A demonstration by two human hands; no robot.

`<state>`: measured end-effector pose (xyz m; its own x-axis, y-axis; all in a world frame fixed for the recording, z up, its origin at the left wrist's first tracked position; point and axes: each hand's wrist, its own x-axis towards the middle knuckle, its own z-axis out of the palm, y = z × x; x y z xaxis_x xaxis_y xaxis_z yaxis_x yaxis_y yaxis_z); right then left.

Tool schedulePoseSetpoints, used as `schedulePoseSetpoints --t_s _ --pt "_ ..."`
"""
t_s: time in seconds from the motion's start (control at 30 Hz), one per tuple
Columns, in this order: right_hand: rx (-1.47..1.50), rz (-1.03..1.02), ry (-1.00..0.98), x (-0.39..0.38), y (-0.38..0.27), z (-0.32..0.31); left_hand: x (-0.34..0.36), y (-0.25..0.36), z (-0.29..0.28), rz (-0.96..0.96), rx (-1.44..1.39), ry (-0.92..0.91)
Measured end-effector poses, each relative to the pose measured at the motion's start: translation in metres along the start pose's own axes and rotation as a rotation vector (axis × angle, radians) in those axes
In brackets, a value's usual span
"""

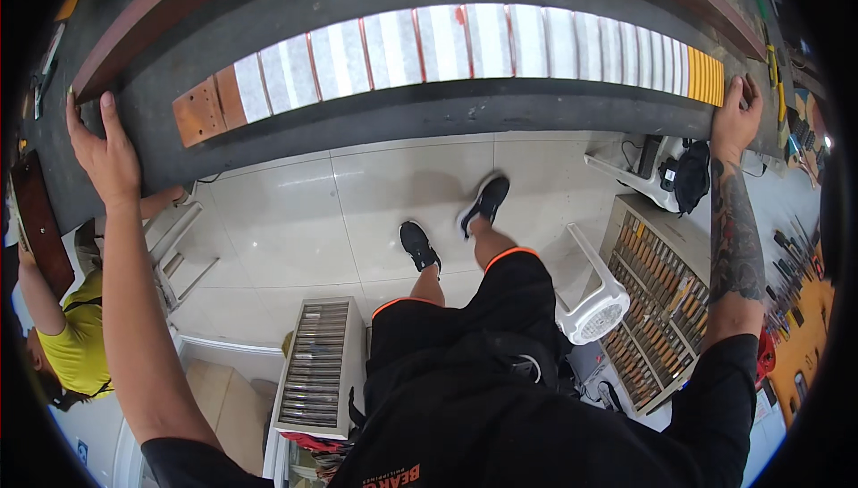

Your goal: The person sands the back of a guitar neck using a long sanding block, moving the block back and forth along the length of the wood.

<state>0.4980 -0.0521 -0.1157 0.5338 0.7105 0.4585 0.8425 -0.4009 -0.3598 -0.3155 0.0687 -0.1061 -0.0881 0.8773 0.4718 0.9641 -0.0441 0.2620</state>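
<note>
A slim, tape-striped wooden fretboard (438, 46); my left hand (109, 157) splays open nearby, my right hand (735, 126) half-open beside its yellow end.

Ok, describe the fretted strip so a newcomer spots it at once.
Start at the dark bench. Between the left hand and right hand lies the fretted strip, brown end leftward, yellow end rightward. White bands distinguish it from the plain reddish-brown beam beyond.

Dark bench top (429, 114) — a taped fretboard (442, 46) lies there, brown wood (152, 25) beyond it.
</note>
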Motion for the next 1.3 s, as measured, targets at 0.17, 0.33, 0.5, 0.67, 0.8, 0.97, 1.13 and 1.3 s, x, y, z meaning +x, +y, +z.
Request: schedulePoseSetpoints --t_s 0.17,0.33,0.5,0.67,0.8,0.97,1.13,1.3 --pt "0.106 0.028 0.010 -0.008 -0.021 -0.003 0.001 0.000 0.000 0.017 -0.094 0.001" --pt "0.097 -0.046 0.006 -0.013 -0.028 -0.008 -0.002 0.005 -0.005 0.050 -0.051 0.000" --pt "0.114 -0.141 0.028 -0.005 -0.034 -0.007 0.003 0.007 -0.003 0.070 -0.025 0.011" --pt "0.122 -0.595 -0.084 0.039 -0.127 -0.038 0.000 0.004 -0.009 0.128 0.031 0.031" --pt "0.092 -0.868 -0.302 0.058 -0.179 -0.011 -0.001 0.010 -0.010 0.136 0.134 0.130" --pt "0.042 -0.712 -0.632 0.050 -0.220 -0.024 0.052 0.093 -0.021 0.507 -0.061 -0.091" --pt "0.059 -0.845 -0.492 0.053 -0.179 0.011 0.071 0.100 -0.005 0.523 0.059 -0.378" --pt "0.083 -0.758 -0.523 0.049 -0.175 -0.050 0.061 0.118 -0.060 0.465 -0.008 -0.388"
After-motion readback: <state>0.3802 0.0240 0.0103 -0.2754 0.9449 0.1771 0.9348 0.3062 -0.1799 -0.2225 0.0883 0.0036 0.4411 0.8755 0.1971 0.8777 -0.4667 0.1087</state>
